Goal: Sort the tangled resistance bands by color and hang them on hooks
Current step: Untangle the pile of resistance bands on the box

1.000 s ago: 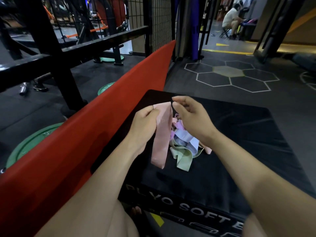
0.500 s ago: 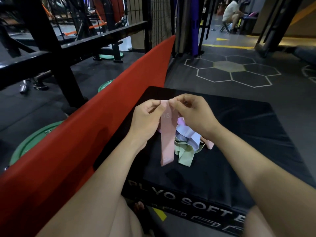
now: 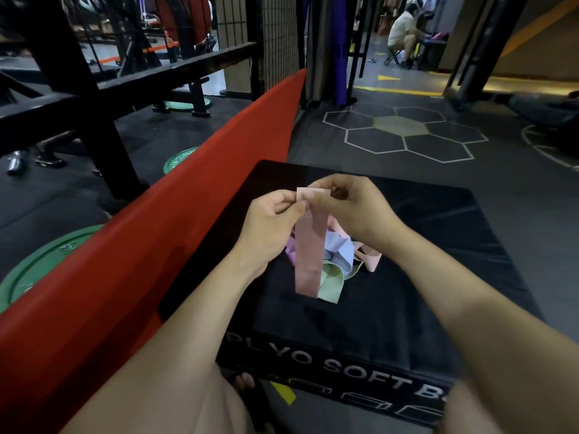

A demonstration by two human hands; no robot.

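Head view, red pad (image 3: 131, 261) slanting along the left, black plyo box surface (image 3: 407, 277) below, left hand (image 3: 269, 223) and right hand (image 3: 354, 211) each with grip pinched on the pink band (image 3: 308, 255) top, band hanging over the tangled bands pile (image 3: 336, 261) on the surface

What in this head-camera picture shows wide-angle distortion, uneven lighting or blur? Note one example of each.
Head view: the red pad's edge and the black rack bars bow, as a wide lens would bend them; the doorway area at top right is lit warmer than the dim floor; the pink band shared by the left hand and right hand looks slightly soft, its print unreadable.
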